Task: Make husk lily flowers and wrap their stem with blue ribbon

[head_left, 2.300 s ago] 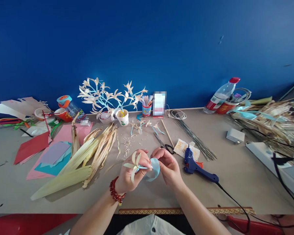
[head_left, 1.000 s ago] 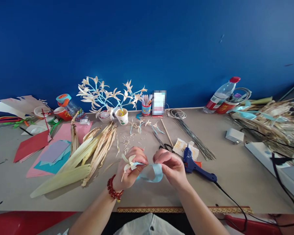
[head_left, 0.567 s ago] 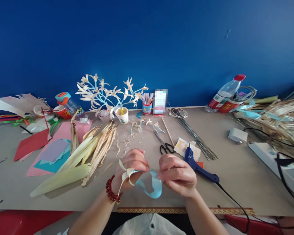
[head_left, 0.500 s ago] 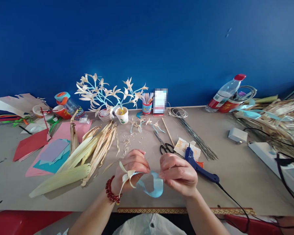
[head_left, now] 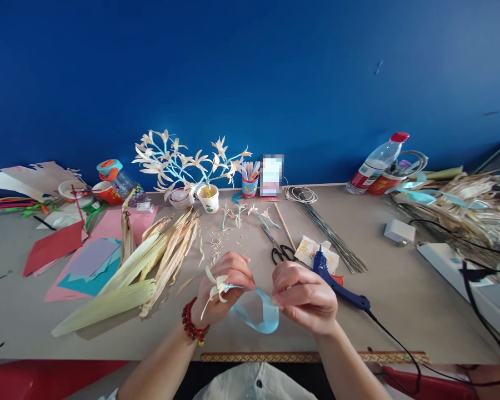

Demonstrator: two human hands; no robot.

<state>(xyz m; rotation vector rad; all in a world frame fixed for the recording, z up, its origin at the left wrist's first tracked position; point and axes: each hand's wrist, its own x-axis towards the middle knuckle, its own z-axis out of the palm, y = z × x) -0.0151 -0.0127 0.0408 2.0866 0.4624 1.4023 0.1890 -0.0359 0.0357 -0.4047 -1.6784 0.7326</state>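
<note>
Pinched in my left hand (head_left: 229, 278) is the blue-wrapped stem of a pale husk flower (head_left: 218, 287), its petals hanging out over the wrist side. A light blue ribbon (head_left: 267, 318) loops down between the hands, one end by the stem. My right hand (head_left: 304, 297) is closed on the ribbon's other stretch, fingertips pressed together. Beyond the right hand lies a blue glue gun (head_left: 335, 283) on the table, nozzle pointing away. Black-handled scissors (head_left: 282, 253) rest just past my hands, near several small husk flowers (head_left: 234, 213).
Corn husks (head_left: 127, 278) and coloured paper (head_left: 94, 258) lie to the left. At the back, flowering branches (head_left: 191, 161) stand in a paper cup (head_left: 209, 201). Wires (head_left: 333, 236), a power strip (head_left: 445, 266) and a leaning bottle (head_left: 375, 164) are on the right, with the glue gun's cord (head_left: 394, 341) trailing to the front edge.
The flower in my left hand has turned and shifted slightly right, its petals now angled differently. The ribbon loop stays between my hands. The view has moved slightly.
</note>
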